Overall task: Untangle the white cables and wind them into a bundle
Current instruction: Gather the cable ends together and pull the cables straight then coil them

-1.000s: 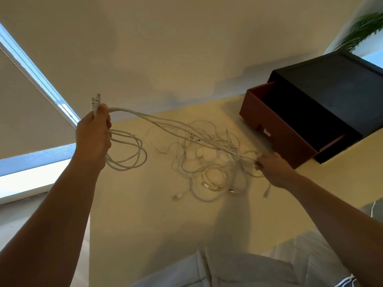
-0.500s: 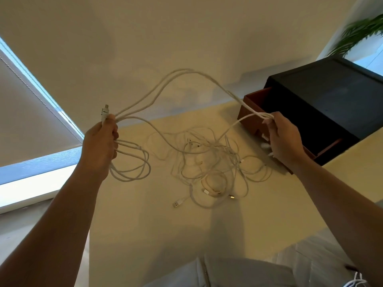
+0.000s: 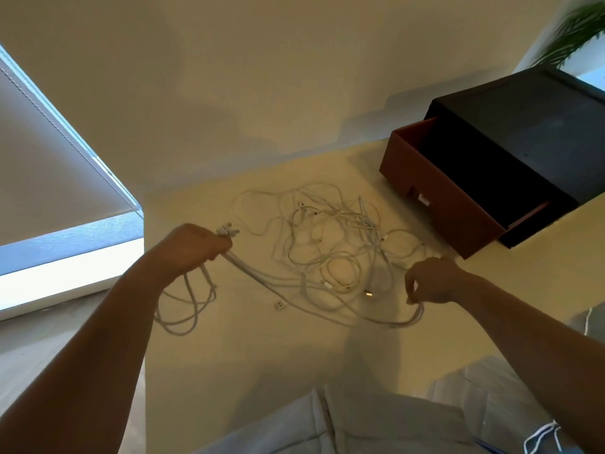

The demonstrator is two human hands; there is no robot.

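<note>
Our left hand (image 3: pixel 193 249) is closed in a fist around the gathered ends of the thin white cables (image 3: pixel 330 237). Their small white plugs (image 3: pixel 227 230) stick out of the fist on the far side, and a few hanging loops (image 3: pixel 186 303) fall under it, at the left edge of the pale cream table (image 3: pixel 262 371). Our right hand (image 3: pixel 432 280) is low over the table, and its thumb and forefinger (image 3: pixel 408 290) pinch the bend of a doubled strand (image 3: pixel 262 280). This strand runs from the fist to the pinch, so its long axis goes left to right along the near side of the pile. The rest of the thin white cables lies tangled flat on the table just beyond it, between both hands and a little nearer the right one. Far right stands a black box (image 3: pixel 523 142) with an open red-brown drawer (image 3: pixel 442 204). We judge that the pinched bend must travel leftward to the fist to make a new loop, and that the strand may drag the pile, because we cannot tell if it is free
</note>
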